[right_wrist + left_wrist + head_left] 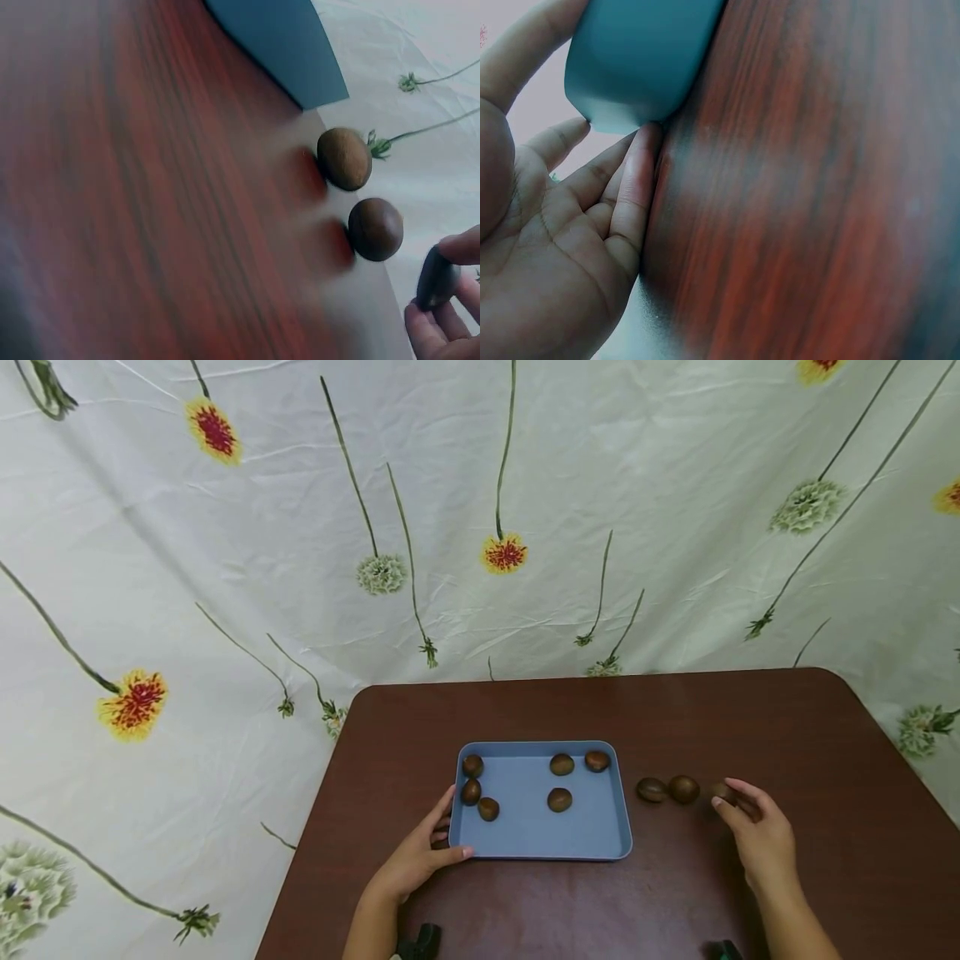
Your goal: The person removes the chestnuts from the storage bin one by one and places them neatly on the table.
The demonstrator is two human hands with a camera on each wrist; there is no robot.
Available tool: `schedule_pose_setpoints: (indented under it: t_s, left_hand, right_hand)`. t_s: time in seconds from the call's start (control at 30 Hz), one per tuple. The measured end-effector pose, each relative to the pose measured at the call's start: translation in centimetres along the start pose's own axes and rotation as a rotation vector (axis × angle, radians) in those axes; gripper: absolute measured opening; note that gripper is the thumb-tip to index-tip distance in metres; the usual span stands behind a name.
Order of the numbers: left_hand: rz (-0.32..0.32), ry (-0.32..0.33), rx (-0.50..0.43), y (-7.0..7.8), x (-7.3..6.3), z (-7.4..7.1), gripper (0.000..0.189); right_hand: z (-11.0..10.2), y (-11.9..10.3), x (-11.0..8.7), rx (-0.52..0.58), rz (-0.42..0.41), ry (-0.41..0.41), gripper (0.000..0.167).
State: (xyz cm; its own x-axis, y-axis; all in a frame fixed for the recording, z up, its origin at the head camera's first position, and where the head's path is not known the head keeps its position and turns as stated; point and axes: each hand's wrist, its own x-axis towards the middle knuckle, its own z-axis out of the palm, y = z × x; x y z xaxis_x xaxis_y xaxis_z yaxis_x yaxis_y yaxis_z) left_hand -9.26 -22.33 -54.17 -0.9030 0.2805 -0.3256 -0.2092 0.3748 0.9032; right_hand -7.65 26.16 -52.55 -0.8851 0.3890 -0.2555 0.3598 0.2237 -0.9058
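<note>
A shallow blue tray (525, 835) lies on the table with several brown chestnuts in it. Three of them, one being this chestnut (488, 809), cluster at its left end, and the others, such as this chestnut (559, 799), lie toward the right. My left hand (411, 860) holds the tray's near left corner, thumb on the front rim and fingers along the left side. Right of the tray, my right hand (761, 835) pinches a chestnut (437, 279) between thumb and fingertips. Two more chestnuts, a left one (651, 790) and a right one (683, 789), sit between tray and hand.
The dark brown wooden table (847, 893) has rounded far corners. Behind it hangs a white cloth (465, 443) printed with flowers on long stems. Dark straps (423, 941) show near the wrists at the lower edge.
</note>
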Motion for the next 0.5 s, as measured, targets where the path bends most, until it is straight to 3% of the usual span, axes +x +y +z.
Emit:
schedule_pose_setpoints:
  t_s: [0.2, 0.5]
  left_hand:
    - [-0.001, -0.002, -0.002, 0.2, -0.1, 0.0, 0.101]
    - [0.01, -0.019, 0.005, -0.1, 0.0, -0.2, 0.102]
  right_hand:
    - [-0.1, 0.0, 0.9, -0.105, 0.012, -0.023, 0.061]
    - [-0.3, 0.2, 2.0, -0.131, 0.032, -0.075, 0.064]
